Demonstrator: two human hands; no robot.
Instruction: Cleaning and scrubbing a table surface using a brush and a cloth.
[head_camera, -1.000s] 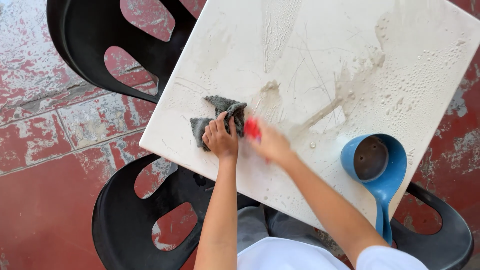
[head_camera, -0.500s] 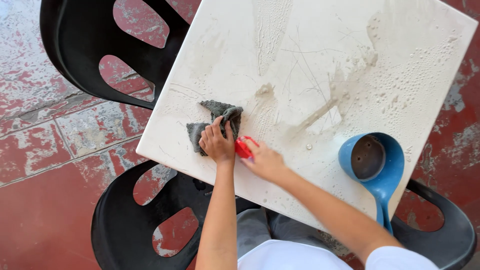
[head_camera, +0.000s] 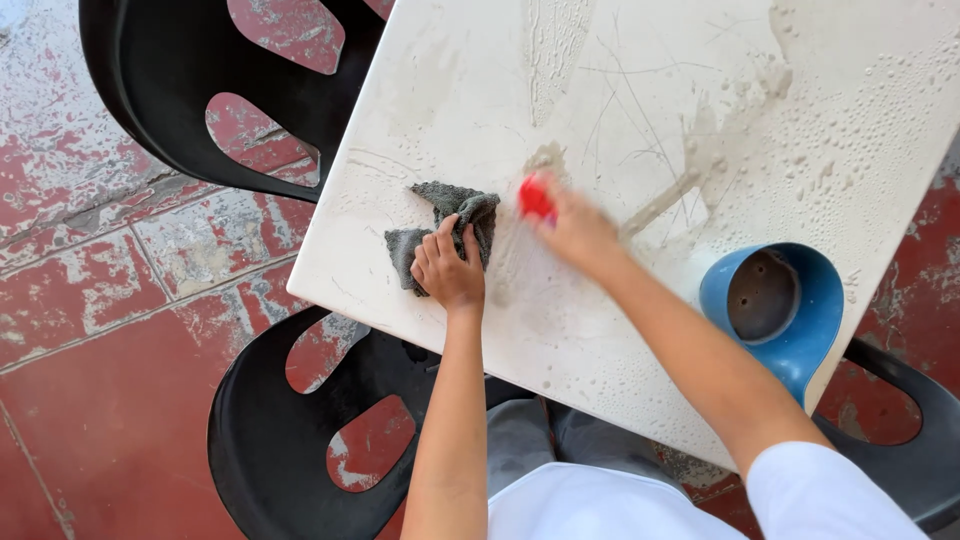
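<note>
blue scoop sits on the wet white table, right of the grip; 3 black chairs around, red floor.

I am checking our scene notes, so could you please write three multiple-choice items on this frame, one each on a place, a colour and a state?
1. Where does the grey cloth lie?
A. on the white table
B. on a chair
C. on the floor

2. What colour is the scoop at the table's edge?
A. green
B. blue
C. yellow

3. How is the table's surface?
A. dry and spotless
B. covered by a tablecloth
C. wet, with smears and droplets

Answers: 1 A, the left hand presses the cloth onto the tabletop. 2 B, its rim and handle are blue. 3 C, droplets and grimy streaks show around the right hand, which holds a small red thing.
</note>
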